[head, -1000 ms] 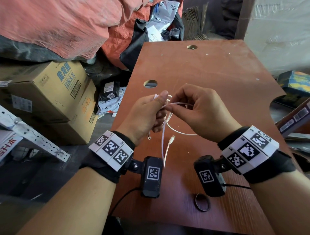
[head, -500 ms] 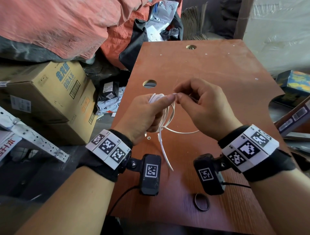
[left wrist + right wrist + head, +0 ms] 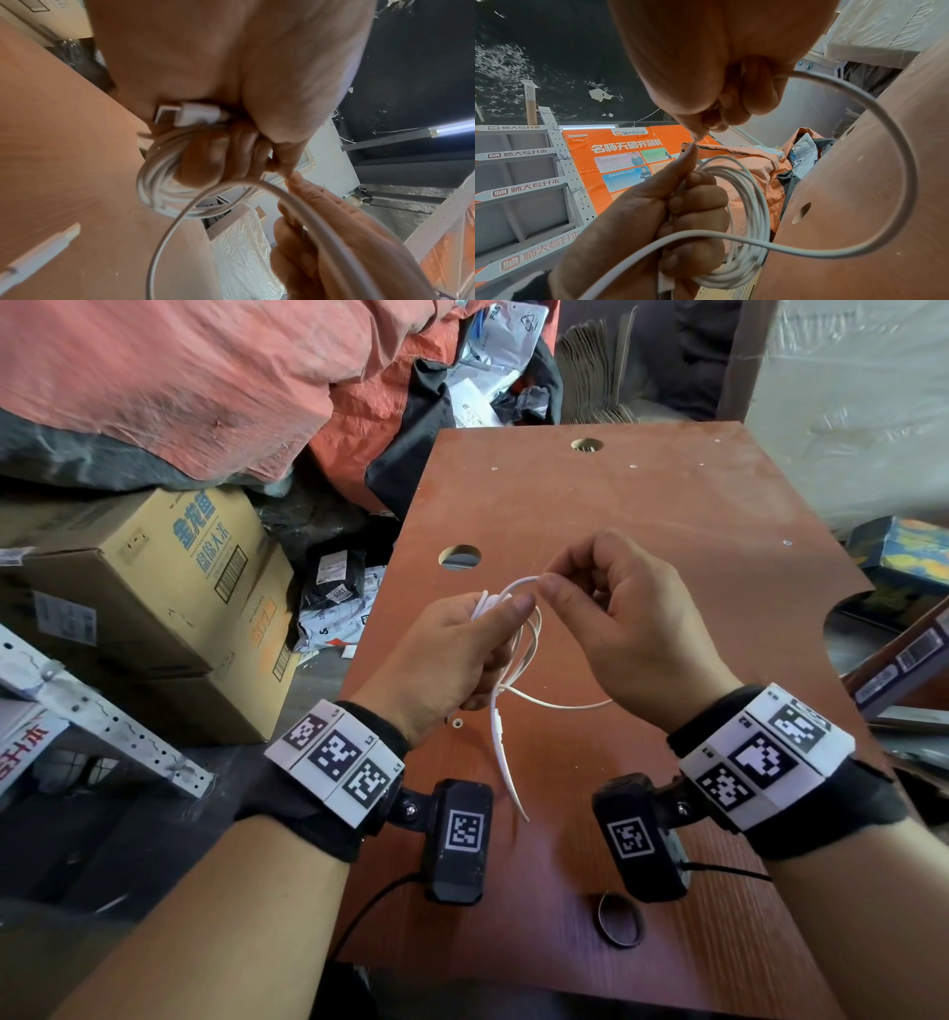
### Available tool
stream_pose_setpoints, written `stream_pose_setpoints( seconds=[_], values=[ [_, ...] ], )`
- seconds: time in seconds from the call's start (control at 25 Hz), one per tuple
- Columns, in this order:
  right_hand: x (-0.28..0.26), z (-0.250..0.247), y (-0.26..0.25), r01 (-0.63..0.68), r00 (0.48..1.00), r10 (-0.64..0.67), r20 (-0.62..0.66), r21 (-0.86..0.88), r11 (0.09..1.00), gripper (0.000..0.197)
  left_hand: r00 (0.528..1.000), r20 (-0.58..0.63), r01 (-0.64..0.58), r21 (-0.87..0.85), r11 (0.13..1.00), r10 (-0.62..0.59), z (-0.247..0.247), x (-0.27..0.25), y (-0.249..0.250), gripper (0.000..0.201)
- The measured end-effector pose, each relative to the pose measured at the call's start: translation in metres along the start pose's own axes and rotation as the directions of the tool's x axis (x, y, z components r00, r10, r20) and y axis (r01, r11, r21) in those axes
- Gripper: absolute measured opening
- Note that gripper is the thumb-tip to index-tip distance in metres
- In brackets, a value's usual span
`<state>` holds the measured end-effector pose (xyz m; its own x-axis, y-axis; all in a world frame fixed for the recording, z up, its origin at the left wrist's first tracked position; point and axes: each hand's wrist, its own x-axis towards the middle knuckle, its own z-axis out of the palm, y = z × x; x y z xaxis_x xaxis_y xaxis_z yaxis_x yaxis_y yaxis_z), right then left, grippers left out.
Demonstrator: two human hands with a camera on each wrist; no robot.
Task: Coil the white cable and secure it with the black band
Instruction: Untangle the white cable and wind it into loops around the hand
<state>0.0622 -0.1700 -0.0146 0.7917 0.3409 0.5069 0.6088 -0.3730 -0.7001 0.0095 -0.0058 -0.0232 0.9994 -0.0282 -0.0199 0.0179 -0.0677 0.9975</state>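
Observation:
My left hand (image 3: 462,649) grips a bundle of white cable (image 3: 524,654) loops above the brown board, thumb pressed over the top. In the left wrist view the coil (image 3: 164,182) wraps round my curled fingers (image 3: 218,154), with a white USB plug (image 3: 190,115) tucked against the palm. My right hand (image 3: 621,618) pinches the cable's free run right beside the left thumb. A loose tail (image 3: 506,762) hangs down toward the board. In the right wrist view the free run (image 3: 895,154) arcs wide from my right fingers (image 3: 734,97). The black band (image 3: 620,918) lies flat near the board's front edge.
The brown board (image 3: 667,516) has a round hole (image 3: 459,555) left of my hands and another (image 3: 586,444) at the far end. Cardboard boxes (image 3: 154,588) and an orange tarp (image 3: 179,382) crowd the left. Boxes and clutter (image 3: 904,588) sit at the right edge.
The right hand has carried the free cable up to the left thumb, adding a loop to the bundle. The hanging tail has become shorter.

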Motion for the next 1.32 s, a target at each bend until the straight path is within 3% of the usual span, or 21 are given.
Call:
stream_pose_setpoints(
  seconds=[0.2,0.36,0.52,0.72,0.88,1.0,1.32],
  values=[
    [-0.001,0.004,0.002,-0.029,0.999,0.029,0.021,-0.015,0.999,0.010,0.999,0.051,0.018,-0.055,0.998,-0.016,0.006,-0.002,0.002,0.035],
    [0.001,-0.001,0.004,-0.060,0.998,0.060,0.003,-0.037,0.997,0.016,1.000,0.002,0.020,-0.102,0.995,-0.020,0.005,-0.002,0.005,0.041],
    [0.001,-0.002,0.005,-0.072,0.997,0.072,0.003,-0.042,0.997,0.010,0.996,-0.080,0.020,-0.234,0.972,-0.039,0.000,-0.002,0.008,0.050],
    [0.002,-0.004,0.003,-0.096,0.995,0.096,0.006,-0.009,0.995,0.010,0.985,-0.171,-0.050,-0.470,0.881,-0.035,-0.008,-0.001,0.012,0.049],
    [0.001,-0.004,0.003,-0.121,0.988,0.121,0.100,-0.005,0.993,0.015,0.974,-0.223,-0.110,-0.613,0.783,-0.038,-0.012,-0.002,0.015,0.048],
    [0.002,-0.008,0.005,-0.150,0.985,0.147,0.086,0.037,0.988,0.015,0.966,-0.258,-0.148,-0.635,0.758,-0.027,-0.015,-0.002,0.016,0.049],
    [-0.001,0.001,0.004,-0.070,0.993,0.069,0.094,0.003,0.998,0.009,0.954,-0.298,-0.205,-0.708,0.676,-0.022,-0.015,-0.003,0.018,0.050]
  ],
)
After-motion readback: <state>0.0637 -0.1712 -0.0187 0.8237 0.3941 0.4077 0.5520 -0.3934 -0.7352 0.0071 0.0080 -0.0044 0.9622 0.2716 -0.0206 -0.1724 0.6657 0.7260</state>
